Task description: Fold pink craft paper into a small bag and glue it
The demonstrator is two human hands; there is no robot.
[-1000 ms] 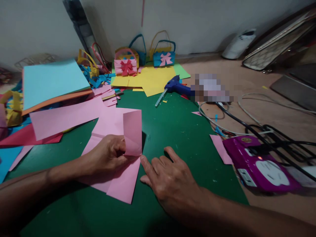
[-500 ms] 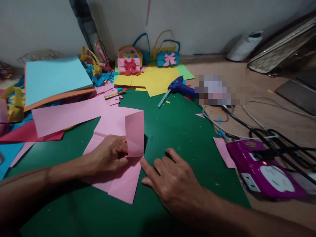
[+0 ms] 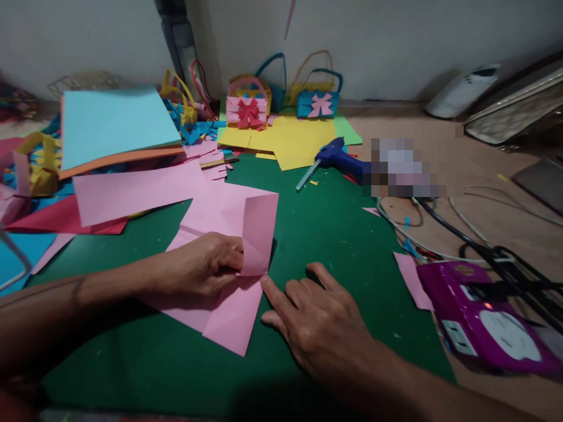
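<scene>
A creased sheet of pink paper (image 3: 237, 316) lies on the green tabletop, with a flap at its right side standing up. My left hand (image 3: 211, 264) is closed on that paper, its fingertips hidden behind the flap. My right hand (image 3: 312, 316) holds nothing. Its index fingertip touches the paper's right edge, at the lower corner of the raised flap, while the thumb and other fingers are apart over the table.
A blue glue gun (image 3: 338, 158) lies beyond the paper. Small paper handbags (image 3: 246, 111) stand at the back, near a stack of coloured sheets (image 3: 118, 120). To the right sit a purple power strip (image 3: 488, 322) and tangled cables (image 3: 461, 234).
The whole view has shifted, so things appear further right. Both hands keep nearly the same pose on the pink paper, with the right index finger still at the flap's lower corner.
</scene>
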